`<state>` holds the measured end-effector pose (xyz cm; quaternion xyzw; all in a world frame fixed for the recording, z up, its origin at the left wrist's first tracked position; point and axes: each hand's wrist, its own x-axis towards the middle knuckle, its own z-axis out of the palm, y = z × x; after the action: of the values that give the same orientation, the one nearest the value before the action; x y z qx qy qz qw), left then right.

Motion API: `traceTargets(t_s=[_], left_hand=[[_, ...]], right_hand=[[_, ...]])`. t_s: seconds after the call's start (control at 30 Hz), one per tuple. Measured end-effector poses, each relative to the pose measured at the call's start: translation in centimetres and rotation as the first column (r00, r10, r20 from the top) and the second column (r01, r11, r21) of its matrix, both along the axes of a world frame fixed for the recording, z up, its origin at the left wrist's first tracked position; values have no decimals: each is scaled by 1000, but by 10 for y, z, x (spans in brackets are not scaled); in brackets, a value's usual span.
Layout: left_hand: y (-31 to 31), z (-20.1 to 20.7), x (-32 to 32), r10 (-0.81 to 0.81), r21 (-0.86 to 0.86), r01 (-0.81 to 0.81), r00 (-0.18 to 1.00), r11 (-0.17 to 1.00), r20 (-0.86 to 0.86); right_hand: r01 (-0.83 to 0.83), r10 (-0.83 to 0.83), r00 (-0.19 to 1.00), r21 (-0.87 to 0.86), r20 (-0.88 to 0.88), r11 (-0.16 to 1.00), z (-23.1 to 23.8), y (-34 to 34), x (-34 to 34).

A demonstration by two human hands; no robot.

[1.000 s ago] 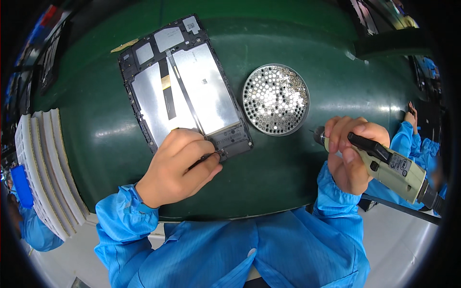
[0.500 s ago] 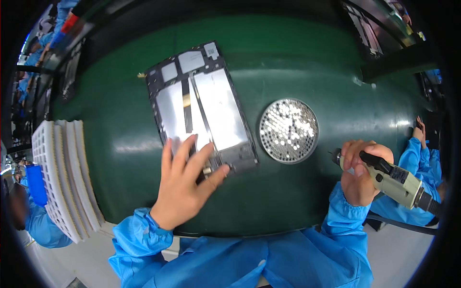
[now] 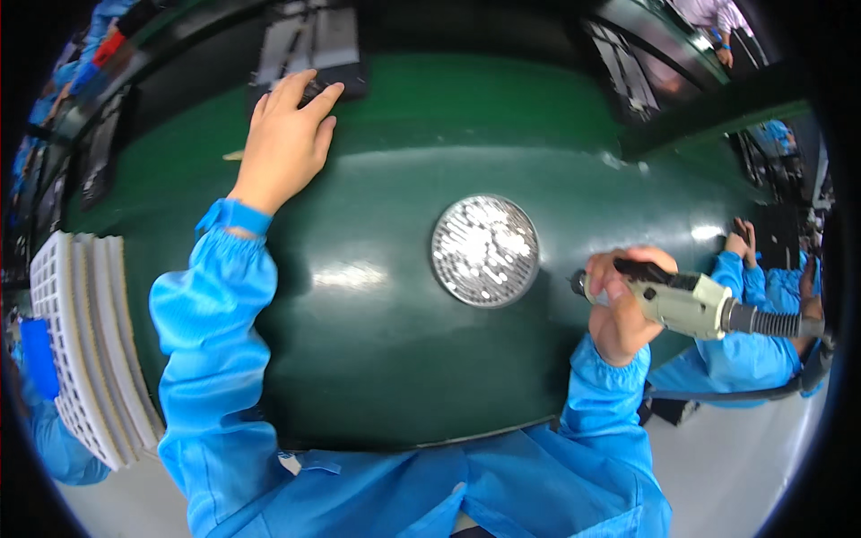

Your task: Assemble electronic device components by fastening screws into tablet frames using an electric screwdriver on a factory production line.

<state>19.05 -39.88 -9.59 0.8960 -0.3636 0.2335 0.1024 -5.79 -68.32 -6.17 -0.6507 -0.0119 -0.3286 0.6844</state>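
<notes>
Across the far left of the green bench, an opened tablet body (image 3: 325,43) with silver battery panels lies partly on the dark strip beyond. My left hand (image 3: 285,134) is stretched out to its near edge, fingers spread and touching it rather than wrapped round it. On the right my right hand (image 3: 621,300) grips a pale green electric screwdriver (image 3: 691,307), its bit pointing left. A round metal dish (image 3: 485,251) filled with small shiny screws sits between the hands, nearer the right one; neither hand touches it.
White perforated foam trays (image 3: 85,341) stand upright at the left, with a blue piece (image 3: 39,357) on them. A dark green bar (image 3: 708,125) crosses the far right. More tablet parts (image 3: 623,72) lie beyond the bench. A co-worker's blue sleeve (image 3: 758,354) shows at the right.
The tablet body has slid away from the bench middle to the far edge under my left hand. My right hand still holds the screwdriver, and the view has shifted a little.
</notes>
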Motion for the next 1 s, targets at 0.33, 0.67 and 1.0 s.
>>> traceTargets(t_s=[0.33, 0.67, 1.0], left_hand=[[-24, -11, -90, -325, -139, 295, 892, 945, -315], [-27, -13, -88, -335, -194, 285, 888, 939, -316], [-25, -14, -85, -339, -187, 288, 862, 939, -377]], right_hand=[[147, -172, 937, -101, -305, 984, 25, -8, 11], [-207, 202, 977, -90, -64, 974, 14, 24, 29], [-226, 217, 971, -95, -97, 969, 3, 28, 38]])
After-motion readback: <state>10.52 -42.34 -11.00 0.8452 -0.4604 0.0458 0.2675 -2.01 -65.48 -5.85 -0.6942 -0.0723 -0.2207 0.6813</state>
